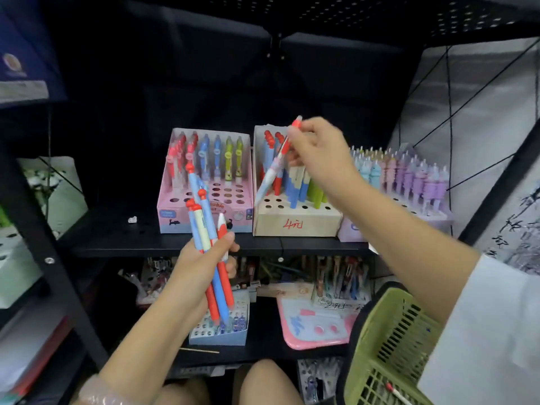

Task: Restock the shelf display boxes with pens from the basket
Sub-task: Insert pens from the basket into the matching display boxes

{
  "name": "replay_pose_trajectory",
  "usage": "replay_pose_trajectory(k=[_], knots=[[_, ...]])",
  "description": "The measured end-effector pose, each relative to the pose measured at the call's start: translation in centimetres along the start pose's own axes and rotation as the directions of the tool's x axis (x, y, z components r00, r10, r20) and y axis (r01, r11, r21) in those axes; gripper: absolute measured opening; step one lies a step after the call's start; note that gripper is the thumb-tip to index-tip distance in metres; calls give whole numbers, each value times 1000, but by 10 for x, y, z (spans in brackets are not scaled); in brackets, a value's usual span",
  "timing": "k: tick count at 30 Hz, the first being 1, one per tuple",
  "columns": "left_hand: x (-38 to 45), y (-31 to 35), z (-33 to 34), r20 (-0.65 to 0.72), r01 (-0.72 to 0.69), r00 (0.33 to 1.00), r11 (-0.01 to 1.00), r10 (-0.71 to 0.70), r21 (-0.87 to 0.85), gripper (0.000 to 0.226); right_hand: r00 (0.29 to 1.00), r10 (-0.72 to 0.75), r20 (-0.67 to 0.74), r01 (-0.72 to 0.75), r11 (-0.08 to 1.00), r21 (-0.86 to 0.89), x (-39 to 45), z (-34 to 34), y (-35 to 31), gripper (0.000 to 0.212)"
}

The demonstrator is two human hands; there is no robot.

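Head view shows the right hand (317, 153) pinching one pen (276, 163) angled toward the tan display box (296, 222), left hand (204, 267) gripping spare pens (209, 249) ready, basket (391, 346) nearby.

Dark metal shelving unit (175, 247) with perforated black top panel (380, 13), dim interior, pale wall (482, 112) right.

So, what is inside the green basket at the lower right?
Through the basket's open top only one pen shows, white with a red tip, lying near the bottom. The white sleeve and the picture's edge hide the rest of the inside.
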State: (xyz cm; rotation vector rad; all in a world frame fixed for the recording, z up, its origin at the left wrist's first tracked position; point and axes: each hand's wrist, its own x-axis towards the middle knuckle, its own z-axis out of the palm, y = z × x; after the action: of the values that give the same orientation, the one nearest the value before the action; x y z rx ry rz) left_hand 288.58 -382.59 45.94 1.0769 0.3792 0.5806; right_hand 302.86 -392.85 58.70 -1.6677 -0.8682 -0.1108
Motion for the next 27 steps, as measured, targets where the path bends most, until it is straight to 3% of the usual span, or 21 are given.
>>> replay_pose_trajectory(k=[4, 11, 15, 21, 27], knots=[[6, 17, -14, -18, -4, 1000, 999, 5, 53, 29, 998, -55, 16, 56, 993, -100, 30, 14, -12, 11], [11, 37, -45, -93, -60, 993, 993, 70, 104, 31, 990, -77, 119, 92, 989, -119, 44, 78, -15, 17], [12, 44, -63, -128, -75, 988, 991, 89, 107, 36, 978, -113, 176, 155, 955, -251, 45, 105, -8, 18], [12, 41, -72, -122, -66, 989, 992, 79, 112, 30, 981, -64, 183, 107, 966, -236, 47, 123, -1, 16], [13, 38, -71, -94, -63, 993, 991, 74, 116, 27, 934, -86, 347, 237, 875, -422, 50, 138, -2, 28]])
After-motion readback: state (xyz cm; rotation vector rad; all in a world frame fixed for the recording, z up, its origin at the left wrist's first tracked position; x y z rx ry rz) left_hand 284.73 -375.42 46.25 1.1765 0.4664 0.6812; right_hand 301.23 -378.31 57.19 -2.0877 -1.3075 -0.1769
